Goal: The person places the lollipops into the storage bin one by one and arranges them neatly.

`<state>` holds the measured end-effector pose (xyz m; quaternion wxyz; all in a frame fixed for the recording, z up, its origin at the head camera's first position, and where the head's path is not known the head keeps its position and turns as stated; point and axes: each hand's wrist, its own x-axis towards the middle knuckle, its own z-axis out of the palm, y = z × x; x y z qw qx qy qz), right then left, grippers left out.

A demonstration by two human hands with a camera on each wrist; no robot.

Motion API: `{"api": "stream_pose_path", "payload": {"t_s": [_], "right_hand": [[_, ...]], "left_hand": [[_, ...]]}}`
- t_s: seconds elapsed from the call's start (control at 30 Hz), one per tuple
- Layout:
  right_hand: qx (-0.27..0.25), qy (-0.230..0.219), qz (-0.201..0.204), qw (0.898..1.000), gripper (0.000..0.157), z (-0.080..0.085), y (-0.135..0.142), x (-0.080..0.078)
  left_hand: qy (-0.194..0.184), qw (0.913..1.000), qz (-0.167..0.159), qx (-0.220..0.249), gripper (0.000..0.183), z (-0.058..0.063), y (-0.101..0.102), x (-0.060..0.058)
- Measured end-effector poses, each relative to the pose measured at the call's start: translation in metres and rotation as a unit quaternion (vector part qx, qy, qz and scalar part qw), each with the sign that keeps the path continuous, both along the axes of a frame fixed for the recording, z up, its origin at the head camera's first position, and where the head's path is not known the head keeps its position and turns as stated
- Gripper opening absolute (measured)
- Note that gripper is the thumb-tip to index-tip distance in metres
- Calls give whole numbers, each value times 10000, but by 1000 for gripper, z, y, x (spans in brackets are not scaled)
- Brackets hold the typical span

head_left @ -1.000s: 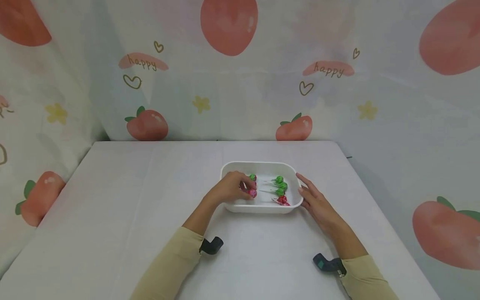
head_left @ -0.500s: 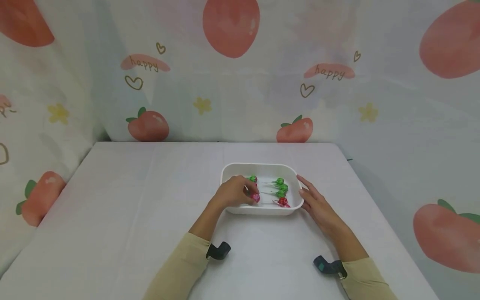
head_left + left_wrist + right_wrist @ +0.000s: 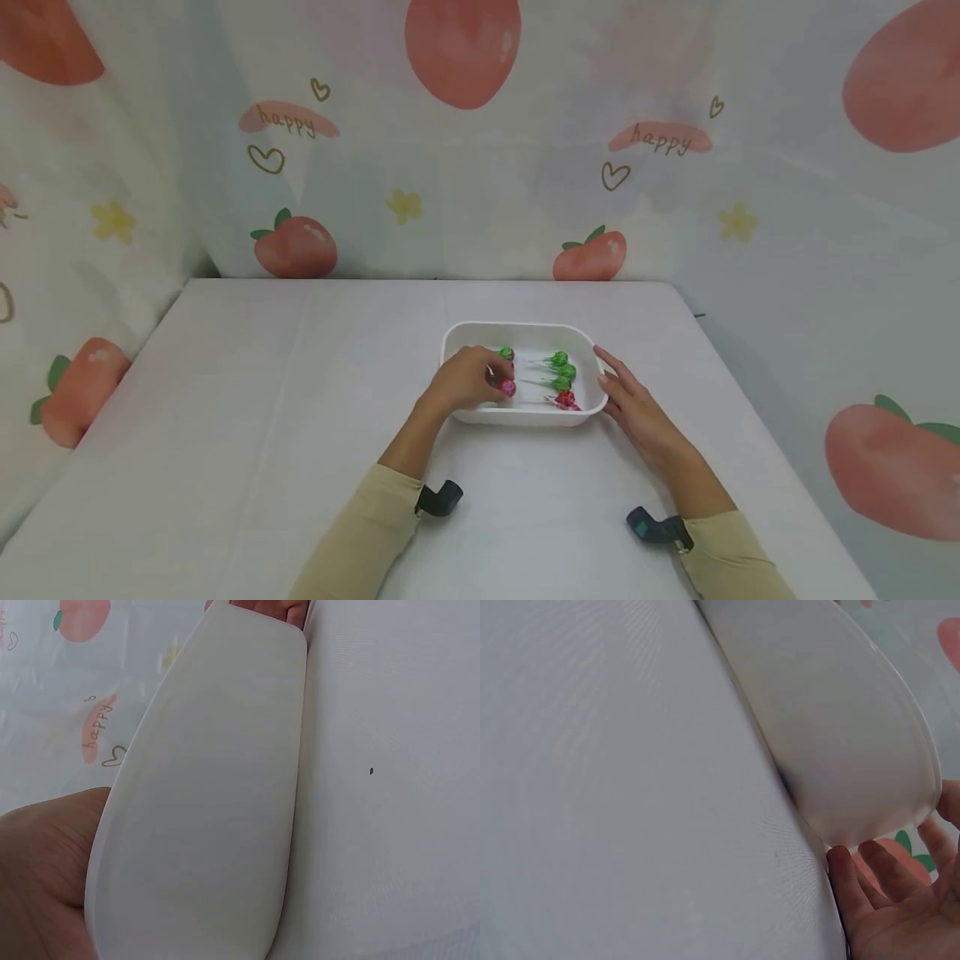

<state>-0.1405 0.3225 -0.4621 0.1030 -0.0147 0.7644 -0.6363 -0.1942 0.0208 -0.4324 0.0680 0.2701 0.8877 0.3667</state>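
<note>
My left hand (image 3: 467,380) reaches over the left side of a white plastic tray (image 3: 525,419), its thumb and fingers pinching a pink-wrapped lollipop (image 3: 508,388). Just beyond it lies a green lollipop (image 3: 506,353), partly covered by the hand. On the right half of the tray, several green lollipops (image 3: 562,372) and a red one (image 3: 564,400) form a column, sticks pointing left. My right hand (image 3: 639,410) touches the tray's right end from outside with spread fingers. In the right wrist view those fingers (image 3: 892,870) rest against the wall; the left wrist view shows mostly the outer wall (image 3: 202,787).
The tray stands on a table with a white cloth (image 3: 262,400). Behind and beside it hangs a patterned curtain (image 3: 480,183) with peaches and writing. Black wrist cameras (image 3: 441,498) sit at both sleeves.
The left hand has shifted slightly right inside the tray, together with the pink lollipop. The right hand and the tray stay where they were; the head view has tilted a little.
</note>
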Motion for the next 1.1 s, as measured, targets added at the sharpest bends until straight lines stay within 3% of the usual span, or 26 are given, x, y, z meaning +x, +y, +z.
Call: {"api": "stream_pose_path", "payload": {"t_s": [0.3, 0.57, 1.1], "right_hand": [[13, -33, -18, 10000, 60, -3, 1, 2], [-37, -9, 11, 10000, 61, -3, 2, 2], [-76, 37, 56, 9999, 62, -3, 1, 0]], "left_hand": [[149, 9990, 268, -325, 21, -8, 3, 3], [183, 9976, 411, -530, 21, -7, 5, 4], [137, 9973, 515, -509, 22, -2, 4, 5]]}}
